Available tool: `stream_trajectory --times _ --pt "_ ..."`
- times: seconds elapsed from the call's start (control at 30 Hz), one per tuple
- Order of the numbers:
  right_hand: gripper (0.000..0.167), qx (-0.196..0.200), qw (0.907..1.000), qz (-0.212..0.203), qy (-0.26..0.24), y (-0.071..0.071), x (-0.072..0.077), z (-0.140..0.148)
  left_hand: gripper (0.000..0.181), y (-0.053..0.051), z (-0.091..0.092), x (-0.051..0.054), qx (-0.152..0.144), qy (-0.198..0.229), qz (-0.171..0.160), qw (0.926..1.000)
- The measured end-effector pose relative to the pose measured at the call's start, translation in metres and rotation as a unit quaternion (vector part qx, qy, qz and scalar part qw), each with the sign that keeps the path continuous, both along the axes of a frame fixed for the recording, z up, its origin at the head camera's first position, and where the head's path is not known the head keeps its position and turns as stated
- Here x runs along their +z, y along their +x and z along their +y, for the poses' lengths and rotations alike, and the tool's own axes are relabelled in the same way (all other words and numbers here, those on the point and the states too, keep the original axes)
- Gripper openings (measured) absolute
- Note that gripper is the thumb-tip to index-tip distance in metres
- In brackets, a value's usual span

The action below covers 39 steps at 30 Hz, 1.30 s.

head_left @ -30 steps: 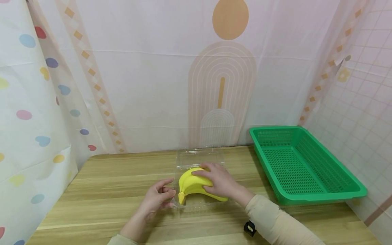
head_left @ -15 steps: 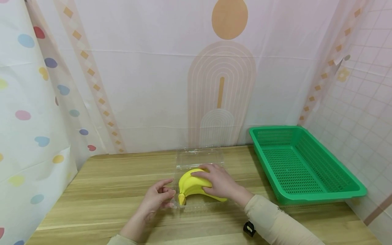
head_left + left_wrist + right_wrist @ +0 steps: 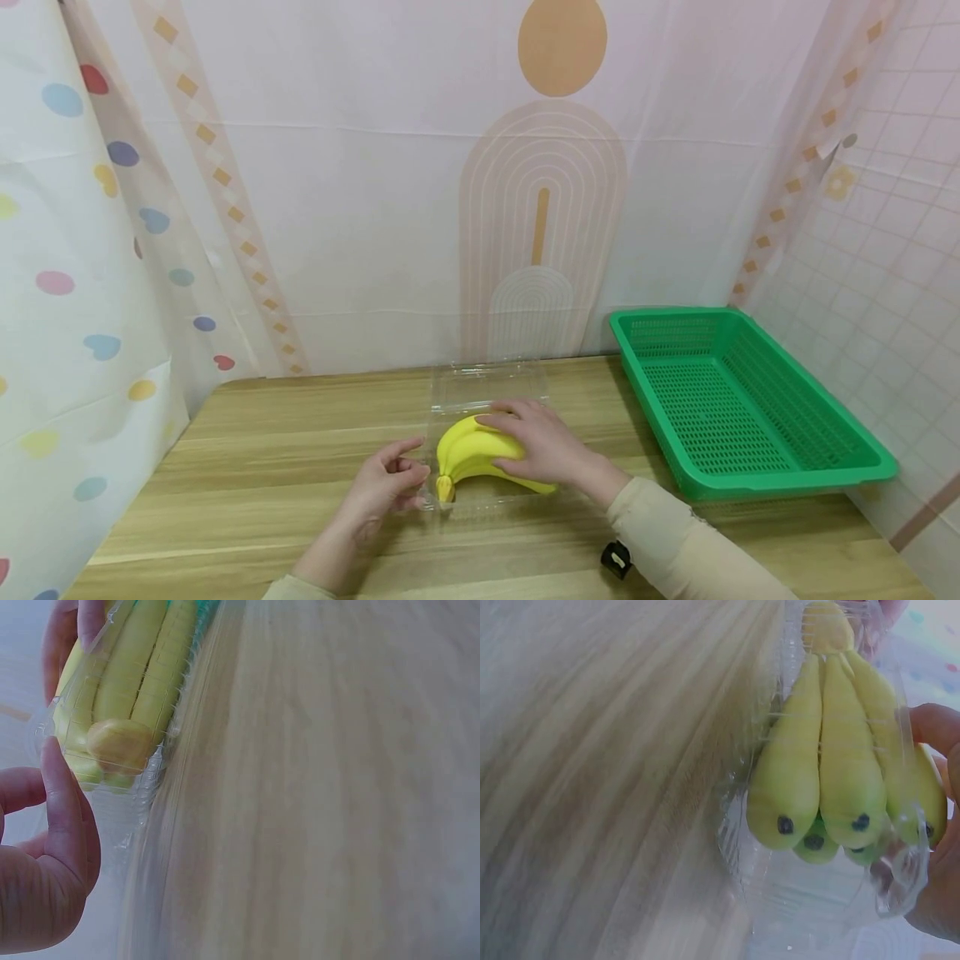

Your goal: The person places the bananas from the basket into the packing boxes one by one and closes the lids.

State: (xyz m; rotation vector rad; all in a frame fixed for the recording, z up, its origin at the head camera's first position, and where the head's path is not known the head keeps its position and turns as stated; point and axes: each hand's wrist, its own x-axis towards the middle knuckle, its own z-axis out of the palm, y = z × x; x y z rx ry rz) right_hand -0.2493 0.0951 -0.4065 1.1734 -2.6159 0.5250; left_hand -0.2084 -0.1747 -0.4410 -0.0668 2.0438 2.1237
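Note:
A bunch of yellow bananas [image 3: 468,450], toy-like and smooth, lies in a clear plastic clamshell box [image 3: 491,387] whose lid stands open toward the wall. My right hand [image 3: 543,446] grips the bunch from above at its right side, fingers over the top and thumb on the near side. At the box's left edge, my left hand [image 3: 386,483] pinches the rim beside the banana stem. The left wrist view shows the bananas [image 3: 127,675] through the box wall, stem end nearest. Dark-tipped banana ends [image 3: 784,780] face the right wrist camera. The right fingertips are partly hidden behind the bunch.
A green perforated basket [image 3: 787,482] stands at the right of the wooden table [image 3: 300,450]. Patterned curtains [image 3: 360,233] hang behind and at both sides. A small black object [image 3: 617,558] shows by the right sleeve.
My right hand has slid slightly to the right along the bananas, with its wrist shifting right. The left hand, the box and the basket stay essentially where they were.

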Motion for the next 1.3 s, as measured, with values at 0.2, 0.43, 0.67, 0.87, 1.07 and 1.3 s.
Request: stream_trajectory --times 0.2,0.43,0.67,0.87,1.07,1.3 --pt "0.059 0.008 0.9998 0.012 -0.014 0.001 0.003 0.007 0.062 0.000 0.000 0.001 0.003 0.000 -0.002 1.0000" --pt "0.053 0.019 0.9978 0.057 -0.029 -0.002 0.001 0.016 0.062 0.000 0.000 0.000 0.002 -0.003 -0.004 1.0000" --pt "0.049 0.025 0.9920 0.096 -0.077 -0.007 -0.002 0.024 0.062 0.000 0.000 0.001 0.003 -0.007 -0.005 1.0000" --pt "0.048 0.018 0.9850 0.095 -0.143 -0.010 -0.004 0.031 0.059 -0.001 0.000 0.002 0.011 -0.024 -0.004 0.9996" --pt "0.047 -0.040 0.9809 0.034 -0.188 -0.010 -0.008 0.038 0.054 -0.008 -0.002 0.005 0.030 -0.059 0.006 0.9977" --pt "0.050 -0.083 0.9657 -0.031 -0.244 -0.015 -0.011 0.045 0.054 -0.020 -0.005 0.014 0.039 -0.055 0.030 0.9973"
